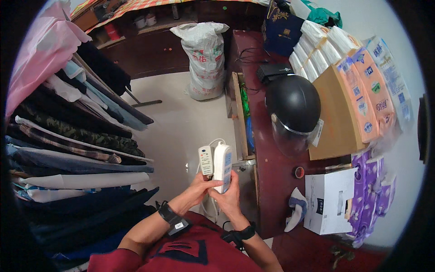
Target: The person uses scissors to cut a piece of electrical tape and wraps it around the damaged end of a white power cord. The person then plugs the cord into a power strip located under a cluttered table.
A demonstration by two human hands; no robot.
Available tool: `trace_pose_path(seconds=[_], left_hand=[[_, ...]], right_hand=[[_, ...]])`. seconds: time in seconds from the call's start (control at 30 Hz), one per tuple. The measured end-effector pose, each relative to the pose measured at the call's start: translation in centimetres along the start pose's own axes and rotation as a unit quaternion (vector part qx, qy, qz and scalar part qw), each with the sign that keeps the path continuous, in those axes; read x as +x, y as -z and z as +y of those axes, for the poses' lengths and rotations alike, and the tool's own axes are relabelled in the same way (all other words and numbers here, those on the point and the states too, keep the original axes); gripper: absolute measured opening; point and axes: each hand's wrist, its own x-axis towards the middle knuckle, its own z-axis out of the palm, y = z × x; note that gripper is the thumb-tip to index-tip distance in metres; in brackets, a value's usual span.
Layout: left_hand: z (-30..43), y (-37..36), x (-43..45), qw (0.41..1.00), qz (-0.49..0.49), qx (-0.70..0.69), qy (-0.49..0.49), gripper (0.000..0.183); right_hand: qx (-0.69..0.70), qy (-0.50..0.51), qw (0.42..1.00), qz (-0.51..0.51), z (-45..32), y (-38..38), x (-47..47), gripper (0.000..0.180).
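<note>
In front of my chest, my left hand (pixel 197 189) grips a flat, cream-coloured control box (pixel 205 159) with small buttons and printed writing. Its thumb lies across the lower end of a longer white corded unit (pixel 222 159), which looks like a power strip and bears a blue label on its side. My right hand (pixel 229 199) is closed around that longer unit's lower part. The two units stand upright side by side, close together. A white cable (pixel 217 140) loops over their tops, and more cable (pixel 212 210) hangs below my hands. The lower ends are hidden by my fingers.
An open drawer (pixel 243 115) juts from the dark red desk (pixel 265 176) on the right. A black helmet (pixel 293 105), cardboard box (pixel 334 112), white box (pixel 328 202) and tape roll (pixel 299 172) sit on it. Hanging clothes (pixel 81 146) line the left; a woven sack (pixel 205 63) stands ahead.
</note>
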Motion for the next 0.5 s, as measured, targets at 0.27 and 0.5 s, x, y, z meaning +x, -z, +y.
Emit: trace_pose_path(seconds=[0.27, 0.5], left_hand=[[2.8, 3.0, 3.3, 1.000, 0.007, -0.019, -0.018, 0.050], [10.6, 8.2, 10.0, 0.997, 0.050, -0.036, -0.039, 0.042]], right_hand=[[-0.077, 0.061, 0.994, -0.050, -2.2, -2.3, 5.0, 0.083], [-0.129, 0.126, 0.982, -0.047, -3.1, -7.9, 15.1, 0.074]])
